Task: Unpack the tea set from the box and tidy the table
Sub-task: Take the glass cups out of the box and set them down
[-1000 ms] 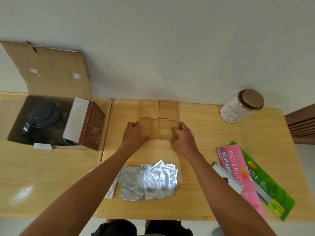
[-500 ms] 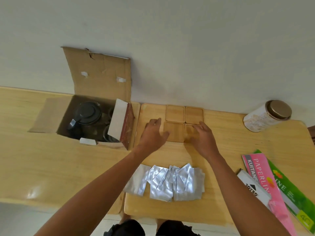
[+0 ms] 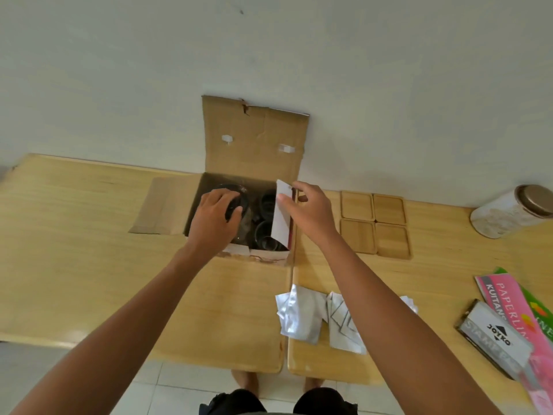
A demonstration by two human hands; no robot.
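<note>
On the left part of the desk (image 3: 74, 241) stands the open cardboard box (image 3: 257, 139), its back flap upright against the wall and a side flap lying flat to the left. The left hand (image 3: 214, 218) is down inside the box on the left side, its fingers (image 3: 223, 196) curled over the dark lid of the teapot (image 3: 239, 202), so the pot sits directly under the palm and seems to be gripped from above. To the right of it, deeper in the box, two dark cups (image 3: 266, 232) sit one behind the other, untouched. The right hand (image 3: 311, 214) is at the box's right edge, thumb and forefinger pinching the top of a white card divider (image 3: 282, 217) that stands upright with its long axis running toward the person. The teapot lies straight below the left hand, so any lift would go straight up; the left hand is the nearer one to it, and the right seems to be holding the divider out of the way. Further right, four wooden coasters (image 3: 374, 224) lie in a square on the desk, a pile of silver sachets (image 3: 302, 316) nearer the person, a lidded jar (image 3: 508, 211) on its side, and stationery packs (image 3: 508, 322) at the far right
</note>
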